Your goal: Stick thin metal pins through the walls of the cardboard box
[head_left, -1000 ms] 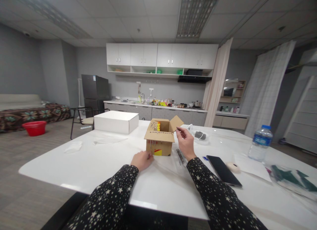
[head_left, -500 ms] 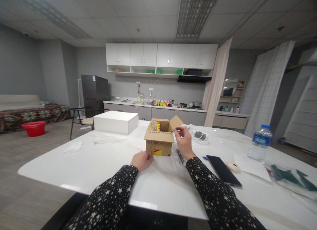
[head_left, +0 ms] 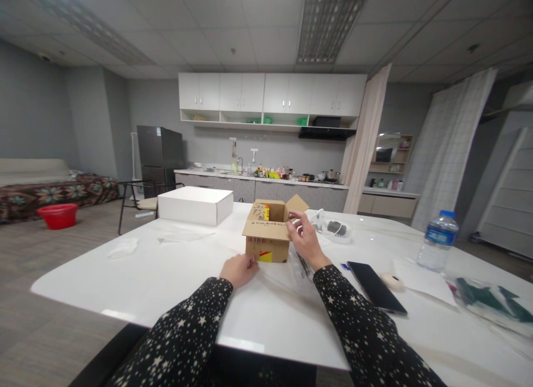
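A small brown cardboard box (head_left: 266,248) with yellow and red print stands on the table in front of me, its top flaps open. Rows of small dark spots dot its front flap and left flap. My left hand (head_left: 239,270) rests on the table with curled fingers, the fingertips gripping the box's lower front left corner. At the box's right side, my right hand (head_left: 307,241) has its thumb and bent fingers at the right end of the front flap. Under that hand lies a clear plastic packet (head_left: 303,266) with dark thin pieces, partly hidden.
A white box (head_left: 195,205) stands behind on the left. To the right lie a black phone (head_left: 377,287), a round beige object (head_left: 392,281), white paper (head_left: 425,284), a water bottle (head_left: 438,242) and a green packet (head_left: 495,298). White cable items (head_left: 335,229) lie behind my right hand.
My right hand has shifted slightly left and down, from a pinch near the raised right flap to the front flap's right end. My left hand and the box have not moved.
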`<state>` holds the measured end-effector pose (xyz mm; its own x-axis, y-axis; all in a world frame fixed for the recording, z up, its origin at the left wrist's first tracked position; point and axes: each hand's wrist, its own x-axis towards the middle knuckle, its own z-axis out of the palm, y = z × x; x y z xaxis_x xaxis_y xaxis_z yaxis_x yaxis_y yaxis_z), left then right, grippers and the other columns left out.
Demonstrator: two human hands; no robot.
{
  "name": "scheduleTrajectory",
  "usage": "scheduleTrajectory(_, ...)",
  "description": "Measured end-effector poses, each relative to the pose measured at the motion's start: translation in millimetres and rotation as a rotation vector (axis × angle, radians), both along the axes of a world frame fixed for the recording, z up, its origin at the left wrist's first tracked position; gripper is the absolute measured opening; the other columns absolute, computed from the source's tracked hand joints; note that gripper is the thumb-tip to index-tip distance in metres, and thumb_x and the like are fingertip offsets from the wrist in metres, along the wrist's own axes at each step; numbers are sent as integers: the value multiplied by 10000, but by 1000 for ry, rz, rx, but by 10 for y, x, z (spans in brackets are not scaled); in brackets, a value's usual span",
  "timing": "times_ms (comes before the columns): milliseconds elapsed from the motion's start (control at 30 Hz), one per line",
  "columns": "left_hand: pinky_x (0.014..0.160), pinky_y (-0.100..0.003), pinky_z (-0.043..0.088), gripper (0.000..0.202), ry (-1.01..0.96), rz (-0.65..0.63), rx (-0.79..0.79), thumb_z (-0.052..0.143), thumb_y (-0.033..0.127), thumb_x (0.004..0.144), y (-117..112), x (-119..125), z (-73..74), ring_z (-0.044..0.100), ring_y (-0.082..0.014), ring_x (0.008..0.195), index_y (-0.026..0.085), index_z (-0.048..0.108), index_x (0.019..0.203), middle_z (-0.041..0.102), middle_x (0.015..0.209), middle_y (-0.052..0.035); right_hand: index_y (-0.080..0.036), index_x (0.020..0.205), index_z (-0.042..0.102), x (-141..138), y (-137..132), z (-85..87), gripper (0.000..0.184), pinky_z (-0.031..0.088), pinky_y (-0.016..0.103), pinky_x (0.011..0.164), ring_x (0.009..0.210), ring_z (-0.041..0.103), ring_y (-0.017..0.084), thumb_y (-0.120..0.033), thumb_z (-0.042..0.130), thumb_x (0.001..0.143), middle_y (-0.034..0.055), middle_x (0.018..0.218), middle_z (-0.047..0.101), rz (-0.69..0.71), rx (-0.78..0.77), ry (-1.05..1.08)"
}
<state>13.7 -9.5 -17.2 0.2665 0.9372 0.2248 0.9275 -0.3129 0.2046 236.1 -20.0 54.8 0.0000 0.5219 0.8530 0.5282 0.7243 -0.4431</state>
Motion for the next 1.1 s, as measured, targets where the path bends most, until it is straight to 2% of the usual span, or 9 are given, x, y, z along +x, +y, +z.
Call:
scheduleTrajectory(200,675,-296,431,247,-9,-13,8,432,369,882,-7,0,2,677,-237,850,236,639,867,713,878,-67,-233,1294,457,12,-17,-16,466,491,284,648,736,556,146,-372,571,864,57,1078,610,15,-59,-60)
scheduleTrajectory(433,687,-299,434,238,-15,-10,3,441,367,879,-19,6,16,677,-245,873,237,639,861,713,886,-67,-228,1325,434,19,-19,-20,517,492,291,646,702,551,143,-388,577,855,58,1059,608,-22,-89,-76)
scheduleTrajectory(1100,696,-300,439,257,-12,-14,8,432,385,882,11,30,-16,667,-233,842,242,646,887,701,877,-66,-223,1203,512,56,3,-32,392,482,271,604,693,562,142,-383,579,851,53,1041,623,-30,-79,-84)
